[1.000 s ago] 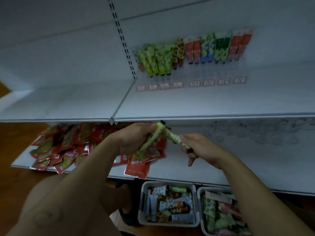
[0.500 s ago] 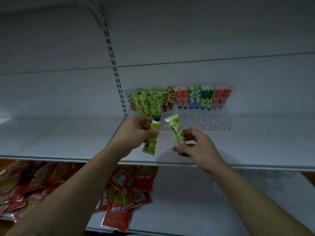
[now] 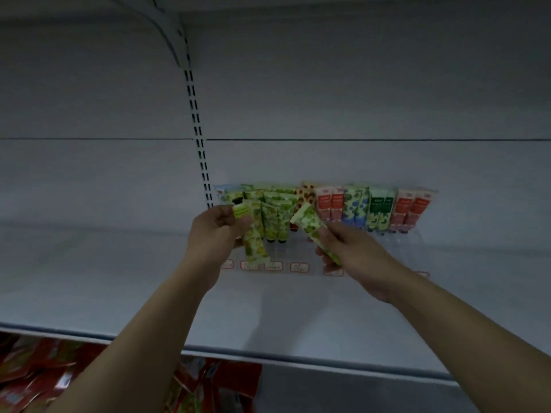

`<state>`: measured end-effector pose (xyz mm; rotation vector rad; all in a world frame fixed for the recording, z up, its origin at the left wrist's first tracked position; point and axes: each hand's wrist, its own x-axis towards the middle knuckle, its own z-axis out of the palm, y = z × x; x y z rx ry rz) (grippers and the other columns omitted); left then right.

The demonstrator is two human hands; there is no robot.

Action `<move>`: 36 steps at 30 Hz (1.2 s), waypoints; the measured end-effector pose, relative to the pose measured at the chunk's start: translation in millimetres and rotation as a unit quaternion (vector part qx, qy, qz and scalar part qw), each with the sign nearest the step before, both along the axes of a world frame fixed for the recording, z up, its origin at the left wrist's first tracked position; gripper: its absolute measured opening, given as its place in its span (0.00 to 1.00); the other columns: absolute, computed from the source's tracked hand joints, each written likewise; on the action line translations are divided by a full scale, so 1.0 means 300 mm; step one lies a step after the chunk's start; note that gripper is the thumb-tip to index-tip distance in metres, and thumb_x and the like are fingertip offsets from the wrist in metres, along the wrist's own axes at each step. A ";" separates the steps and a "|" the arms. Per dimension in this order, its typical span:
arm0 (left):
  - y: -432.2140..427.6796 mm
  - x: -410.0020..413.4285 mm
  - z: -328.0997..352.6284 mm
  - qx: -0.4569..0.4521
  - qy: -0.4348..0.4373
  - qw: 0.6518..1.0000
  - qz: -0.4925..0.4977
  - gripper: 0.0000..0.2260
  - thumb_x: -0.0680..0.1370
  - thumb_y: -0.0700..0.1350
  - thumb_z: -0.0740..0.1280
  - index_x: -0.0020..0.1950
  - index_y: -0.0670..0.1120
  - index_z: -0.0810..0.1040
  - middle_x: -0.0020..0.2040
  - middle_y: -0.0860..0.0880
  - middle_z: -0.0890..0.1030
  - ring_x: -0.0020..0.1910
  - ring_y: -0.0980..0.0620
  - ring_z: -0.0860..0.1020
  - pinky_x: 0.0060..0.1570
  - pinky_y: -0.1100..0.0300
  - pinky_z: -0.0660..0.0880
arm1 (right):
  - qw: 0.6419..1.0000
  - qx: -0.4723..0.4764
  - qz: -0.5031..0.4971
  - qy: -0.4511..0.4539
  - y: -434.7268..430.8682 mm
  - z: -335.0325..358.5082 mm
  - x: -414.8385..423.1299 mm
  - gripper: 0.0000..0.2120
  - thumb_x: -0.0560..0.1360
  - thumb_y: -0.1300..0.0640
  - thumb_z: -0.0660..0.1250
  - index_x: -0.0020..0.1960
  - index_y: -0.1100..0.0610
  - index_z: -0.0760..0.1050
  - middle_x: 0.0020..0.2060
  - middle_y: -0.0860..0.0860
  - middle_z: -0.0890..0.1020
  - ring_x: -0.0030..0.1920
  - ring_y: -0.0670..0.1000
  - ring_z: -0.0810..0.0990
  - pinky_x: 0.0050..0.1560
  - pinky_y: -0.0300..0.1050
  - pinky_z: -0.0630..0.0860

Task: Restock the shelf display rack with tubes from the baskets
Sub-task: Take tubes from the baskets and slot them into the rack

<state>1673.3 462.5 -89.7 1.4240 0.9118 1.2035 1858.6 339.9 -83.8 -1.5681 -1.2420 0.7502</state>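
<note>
My left hand (image 3: 216, 234) grips a green patterned tube (image 3: 252, 238) near its black cap, the flat end hanging down. My right hand (image 3: 354, 257) pinches a second green tube (image 3: 311, 226) that tilts up to the left. Both tubes are just in front of the clear display rack (image 3: 411, 248) at the back of the white shelf (image 3: 89, 278). The rack holds a row of upright tubes (image 3: 357, 207): green ones on the left, then a sunflower one, red, blue-flowered, dark green and red ones. The baskets are out of view.
Small price labels (image 3: 299, 267) line the rack's front. A slotted upright (image 3: 198, 135) runs up the back wall left of the rack. Red sachets (image 3: 41, 374) lie on the lower shelf at the bottom left. The shelf's front edge (image 3: 298, 357) crosses under my forearms.
Both hands rose from over the lower shelf and baskets to the upper shelf, carrying the two green tubes up to the rack. The view tilted up, so the baskets left the frame.
</note>
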 end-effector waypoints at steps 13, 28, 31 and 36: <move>0.128 0.015 -0.019 0.084 0.064 0.993 0.058 0.10 0.72 0.38 0.73 0.51 0.46 0.78 0.40 0.49 0.80 0.43 0.47 0.81 0.47 0.51 0.80 | 0.993 0.088 -0.062 0.046 0.211 -0.082 -0.001 0.18 0.76 0.51 0.68 0.37 0.59 0.64 0.34 0.54 0.61 0.36 0.50 0.64 0.40 0.44 0.59; 0.108 0.011 -0.014 0.179 0.156 0.971 0.027 0.10 0.71 0.41 0.75 0.43 0.54 0.77 0.39 0.55 0.79 0.40 0.52 0.79 0.45 0.54 0.78 | 0.980 0.131 -0.134 -0.061 0.262 -0.114 0.021 0.21 0.73 0.46 0.70 0.44 0.66 0.78 0.36 0.61 0.81 0.39 0.57 0.82 0.45 0.60 0.79; 0.120 -0.014 -0.024 0.179 0.152 0.972 0.029 0.07 0.72 0.43 0.74 0.44 0.52 0.78 0.37 0.54 0.78 0.38 0.52 0.79 0.44 0.52 0.77 | 0.975 0.146 -0.138 -0.091 0.271 -0.109 0.015 0.18 0.73 0.50 0.71 0.44 0.66 0.78 0.37 0.62 0.81 0.40 0.59 0.81 0.45 0.58 0.79; 0.136 -0.052 -0.041 0.149 0.171 0.973 0.033 0.05 0.78 0.49 0.66 0.54 0.55 0.74 0.43 0.52 0.78 0.36 0.47 0.80 0.37 0.49 0.78 | 0.963 0.177 -0.134 -0.155 0.270 -0.090 0.004 0.15 0.73 0.55 0.72 0.59 0.56 0.78 0.36 0.56 0.80 0.36 0.49 0.77 0.37 0.31 0.72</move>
